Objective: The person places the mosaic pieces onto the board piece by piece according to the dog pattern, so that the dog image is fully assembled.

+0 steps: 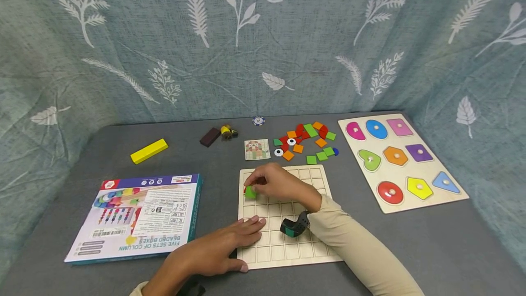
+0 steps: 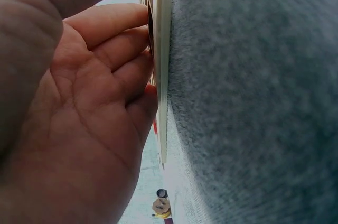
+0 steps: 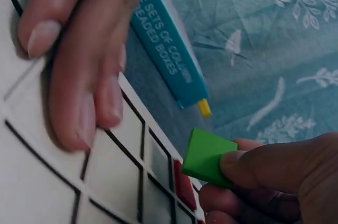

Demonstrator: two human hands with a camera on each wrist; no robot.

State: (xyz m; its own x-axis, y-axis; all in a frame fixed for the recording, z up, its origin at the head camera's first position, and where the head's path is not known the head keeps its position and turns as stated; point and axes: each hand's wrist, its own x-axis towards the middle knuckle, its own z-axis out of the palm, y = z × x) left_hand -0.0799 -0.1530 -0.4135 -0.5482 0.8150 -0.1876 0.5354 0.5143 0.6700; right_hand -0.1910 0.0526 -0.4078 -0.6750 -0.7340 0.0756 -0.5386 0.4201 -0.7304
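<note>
My right hand (image 1: 281, 182) pinches a green square tile (image 3: 205, 156) between thumb and fingers, over the left side of a wooden grid board (image 1: 300, 252). In the right wrist view, the tile is tilted and sits just above the board, beside a red piece (image 3: 183, 184) lying on the grid. My left hand (image 1: 223, 245) rests on the board's lower left part, its fingers extended across the edge. The left wrist view shows its open palm (image 2: 90, 113) with fingertips touching the board. A small picture card (image 1: 257, 150) lies behind the board.
Loose red, orange and green tiles (image 1: 311, 160) and eye discs lie behind the board. A shape puzzle (image 1: 384, 200) is at right, a bead box (image 1: 164, 214) at left. Farther back are a yellow block (image 1: 149, 151), brown block (image 1: 210, 137), small figure (image 1: 227, 132) and poker chip (image 1: 258, 121).
</note>
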